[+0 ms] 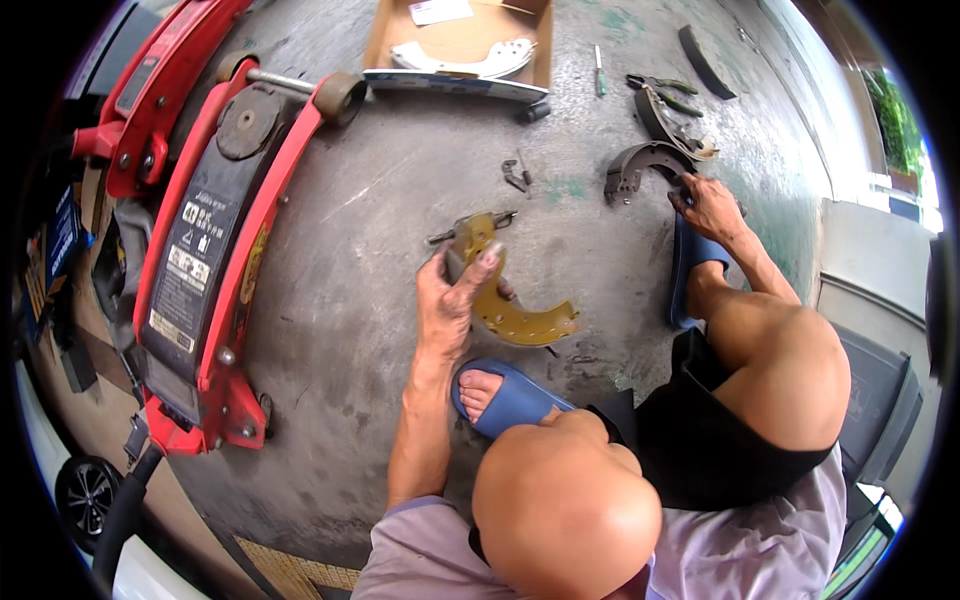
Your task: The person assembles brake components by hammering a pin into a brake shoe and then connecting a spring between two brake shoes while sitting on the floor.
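Observation:
My left hand [447, 310] grips a yellowish curved brake shoe [528, 325] by its upper end, just above the concrete floor. A small dark metal part [490, 218] lies at that end, partly hidden by the shoe. Out to the right, my right hand [712, 210] has its fingers curled round the near end of a dark, worn brake shoe [640, 160]; the fingertips are partly hidden. Touching or close behind that one is another worn brake shoe [655, 118]. Between my hands, a small dark clip-like part [514, 176] lies on the floor.
A red floor jack [205, 235] stands at left. An open cardboard box [545, 50] at the back contains a pale brake shoe [465, 62]. Pliers [670, 90], a green-handled screwdriver [600, 80] and a dark curved lining strip [706, 62] lie at the far right.

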The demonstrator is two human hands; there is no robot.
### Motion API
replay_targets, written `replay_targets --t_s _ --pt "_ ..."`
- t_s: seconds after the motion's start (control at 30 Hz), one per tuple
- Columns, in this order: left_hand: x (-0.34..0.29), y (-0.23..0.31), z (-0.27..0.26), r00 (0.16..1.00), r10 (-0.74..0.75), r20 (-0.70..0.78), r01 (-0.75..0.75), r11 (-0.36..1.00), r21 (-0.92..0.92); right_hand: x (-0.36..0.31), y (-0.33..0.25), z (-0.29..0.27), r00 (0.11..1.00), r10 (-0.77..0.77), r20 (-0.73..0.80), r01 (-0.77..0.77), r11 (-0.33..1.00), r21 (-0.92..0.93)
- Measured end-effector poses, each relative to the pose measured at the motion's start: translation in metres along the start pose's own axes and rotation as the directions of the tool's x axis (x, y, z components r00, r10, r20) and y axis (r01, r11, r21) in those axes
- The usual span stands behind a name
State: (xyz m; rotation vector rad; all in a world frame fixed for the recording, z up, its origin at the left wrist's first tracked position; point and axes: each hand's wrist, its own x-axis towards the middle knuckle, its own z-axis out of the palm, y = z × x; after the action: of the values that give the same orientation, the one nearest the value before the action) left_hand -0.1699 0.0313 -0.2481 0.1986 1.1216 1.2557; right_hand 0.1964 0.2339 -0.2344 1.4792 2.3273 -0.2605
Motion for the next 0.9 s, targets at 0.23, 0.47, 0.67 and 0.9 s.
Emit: replay_targets --t_s 0.23,0.47,0.67,0.9 --pt "-0.012 -0.005 -0.004 0.989 0.087 -0.121 -0.066 0.984 0.163 0.063 0.082 -0.015 0.969 0.104 -0.224 -0.091 0.994 0.068" --pt "-0.004 -0.01 0.045 0.942 0.107 -0.318 -0.051 0.983 0.177 0.103 0.115 -0.004 0.998 -0.061 -0.004 0.061 0.978 0.198" --pt "0.012 -0.009 0.089 0.916 0.038 -0.4 0.024 0.989 0.147 0.123 0.134 0.001 0.949 -0.316 0.012 0.311 0.938 0.155" --pt "-0.01 -0.004 0.132 0.847 -0.043 -0.53 0.203 0.947 0.248 0.156 0.151 0.017 0.845 -0.535 -0.006 0.482 0.757 0.442"
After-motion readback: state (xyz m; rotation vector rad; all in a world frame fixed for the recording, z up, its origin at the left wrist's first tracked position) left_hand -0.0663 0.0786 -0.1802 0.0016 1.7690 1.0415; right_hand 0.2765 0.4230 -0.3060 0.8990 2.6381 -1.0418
